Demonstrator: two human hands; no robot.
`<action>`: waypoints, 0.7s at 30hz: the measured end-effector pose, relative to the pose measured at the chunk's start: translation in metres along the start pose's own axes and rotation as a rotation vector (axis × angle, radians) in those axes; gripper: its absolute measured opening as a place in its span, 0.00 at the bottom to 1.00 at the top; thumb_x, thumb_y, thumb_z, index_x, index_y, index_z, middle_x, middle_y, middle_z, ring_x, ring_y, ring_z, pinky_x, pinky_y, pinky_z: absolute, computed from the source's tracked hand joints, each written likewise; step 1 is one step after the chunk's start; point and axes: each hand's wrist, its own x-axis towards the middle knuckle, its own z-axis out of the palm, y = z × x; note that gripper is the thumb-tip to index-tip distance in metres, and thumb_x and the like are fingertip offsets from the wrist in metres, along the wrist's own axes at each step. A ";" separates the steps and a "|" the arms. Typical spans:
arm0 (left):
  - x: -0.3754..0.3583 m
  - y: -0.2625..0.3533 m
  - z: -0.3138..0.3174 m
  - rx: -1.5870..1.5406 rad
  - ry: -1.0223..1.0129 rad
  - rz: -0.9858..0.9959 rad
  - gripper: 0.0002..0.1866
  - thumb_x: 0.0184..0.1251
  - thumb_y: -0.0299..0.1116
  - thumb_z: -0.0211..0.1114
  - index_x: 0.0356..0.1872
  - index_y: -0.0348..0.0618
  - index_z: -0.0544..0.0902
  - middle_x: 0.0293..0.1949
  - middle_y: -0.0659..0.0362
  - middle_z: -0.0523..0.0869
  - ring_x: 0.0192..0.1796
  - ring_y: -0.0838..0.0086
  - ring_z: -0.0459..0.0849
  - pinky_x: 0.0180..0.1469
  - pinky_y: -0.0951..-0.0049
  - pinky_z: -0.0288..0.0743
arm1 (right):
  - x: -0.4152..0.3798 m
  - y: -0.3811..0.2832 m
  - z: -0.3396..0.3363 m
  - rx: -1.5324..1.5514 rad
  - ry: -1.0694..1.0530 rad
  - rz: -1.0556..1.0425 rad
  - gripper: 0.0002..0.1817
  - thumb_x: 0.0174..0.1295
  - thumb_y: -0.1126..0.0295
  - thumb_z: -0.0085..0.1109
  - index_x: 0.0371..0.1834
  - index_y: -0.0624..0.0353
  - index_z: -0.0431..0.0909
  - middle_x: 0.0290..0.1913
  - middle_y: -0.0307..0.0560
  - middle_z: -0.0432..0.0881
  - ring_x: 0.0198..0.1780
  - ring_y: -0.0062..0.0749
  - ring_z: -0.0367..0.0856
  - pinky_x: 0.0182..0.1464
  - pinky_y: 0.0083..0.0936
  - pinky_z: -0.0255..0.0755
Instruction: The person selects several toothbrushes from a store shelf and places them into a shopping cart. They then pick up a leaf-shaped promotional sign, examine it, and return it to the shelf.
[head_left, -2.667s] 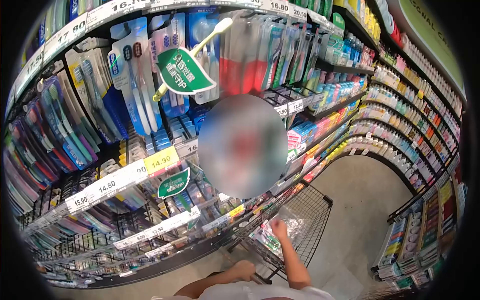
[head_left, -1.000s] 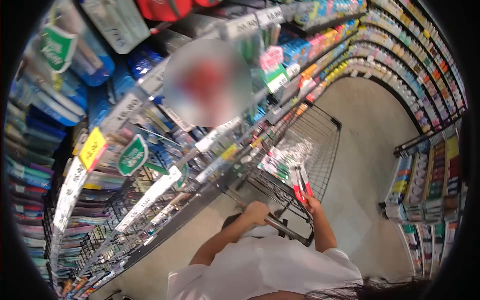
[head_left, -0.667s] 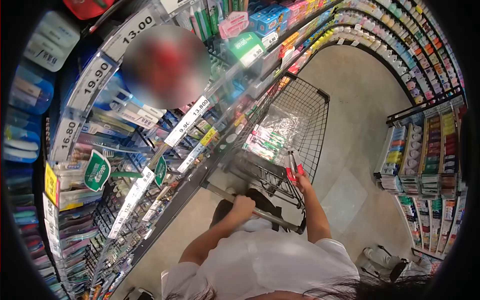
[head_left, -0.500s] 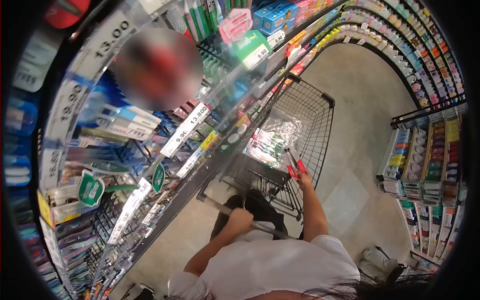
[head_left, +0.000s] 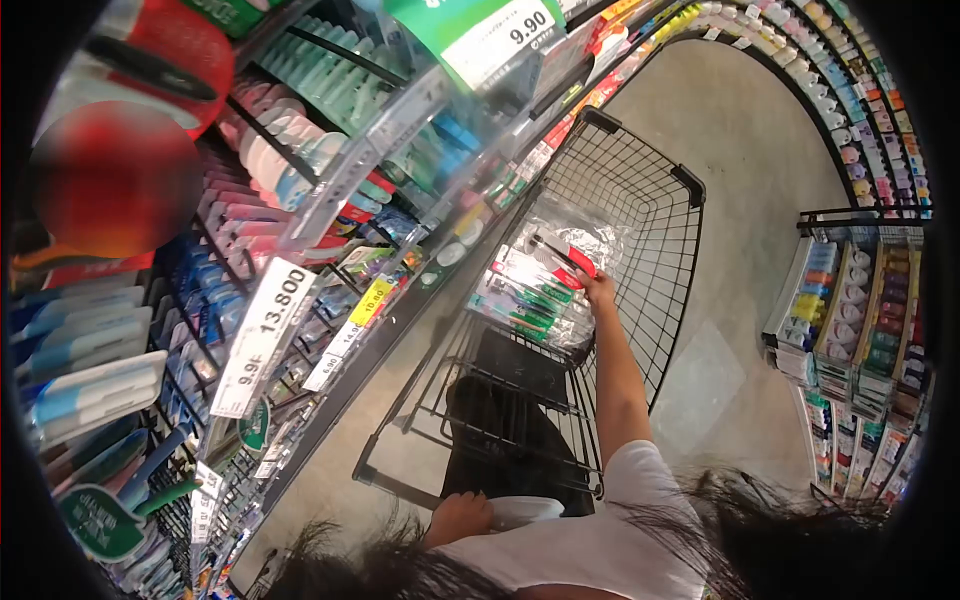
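Toothbrushes are what I have in my right hand: a red-carded toothbrush pack, pinched between my fingers and held low inside the shopping cart, just above the green toothbrush packs lying on a clear plastic bag in the basket. My left hand is down at the cart handle, curled round or against it; my hair hides part of that hand, so I cannot tell how firmly it is closed.

My worry is the pinch: I hold the pack by one end only, so it could tip out of my fingers and land on edge or slide off the slick packs beneath. The bag is crinkled and glossy, and anything set on it may skid toward the wire wall, where a thin card could poke through the mesh. I am also leaning far over the handle with one arm stretched out, and the cart stands on a smooth floor, so my weight could set it rolling into the shelf close on my left.

The aisle is narrow and curves away ahead. Hanging toothbrushes and price tags fill the left shelf; rows of small bottles line the far side, and a low rack stands to my right.
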 end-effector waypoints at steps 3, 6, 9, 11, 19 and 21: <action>-0.003 0.001 0.009 0.021 0.124 0.017 0.07 0.38 0.38 0.58 0.18 0.47 0.74 0.21 0.63 0.73 0.28 0.73 0.75 0.28 0.74 0.67 | 0.014 0.004 -0.003 -0.024 -0.023 0.046 0.09 0.49 0.67 0.67 0.27 0.57 0.76 0.17 0.32 0.71 0.12 0.14 0.61 0.13 0.13 0.53; -0.004 -0.001 0.015 0.016 0.142 0.033 0.07 0.37 0.38 0.58 0.18 0.48 0.73 0.21 0.64 0.73 0.27 0.74 0.74 0.27 0.74 0.66 | 0.017 0.004 -0.004 -0.014 -0.035 0.093 0.08 0.51 0.69 0.65 0.27 0.58 0.75 0.19 0.34 0.73 0.15 0.14 0.65 0.17 0.13 0.60; -0.003 -0.002 0.015 0.007 0.102 0.039 0.07 0.37 0.37 0.58 0.18 0.48 0.73 0.21 0.64 0.73 0.27 0.74 0.74 0.27 0.74 0.66 | 0.027 0.016 -0.007 0.031 -0.004 0.092 0.08 0.52 0.71 0.62 0.32 0.60 0.74 0.24 0.37 0.76 0.20 0.17 0.71 0.23 0.14 0.67; -0.004 -0.001 0.014 0.022 0.086 0.034 0.07 0.37 0.37 0.58 0.18 0.47 0.73 0.21 0.64 0.73 0.27 0.74 0.74 0.27 0.75 0.66 | 0.028 0.022 -0.008 0.082 0.005 0.065 0.11 0.53 0.72 0.61 0.38 0.63 0.73 0.28 0.40 0.78 0.25 0.21 0.75 0.28 0.16 0.71; -0.009 -0.005 0.022 0.011 0.151 0.068 0.06 0.37 0.36 0.58 0.17 0.47 0.74 0.20 0.62 0.74 0.26 0.73 0.75 0.25 0.74 0.67 | 0.002 0.001 -0.008 0.026 -0.246 0.059 0.47 0.49 0.79 0.62 0.68 0.63 0.39 0.46 0.51 0.76 0.36 0.29 0.77 0.38 0.22 0.72; -0.010 -0.005 0.026 0.036 0.164 0.076 0.07 0.36 0.37 0.59 0.17 0.47 0.74 0.19 0.63 0.73 0.26 0.74 0.74 0.25 0.75 0.66 | 0.004 0.019 -0.015 -0.094 -0.174 0.005 0.48 0.47 0.80 0.63 0.68 0.63 0.40 0.45 0.52 0.76 0.34 0.28 0.76 0.35 0.21 0.72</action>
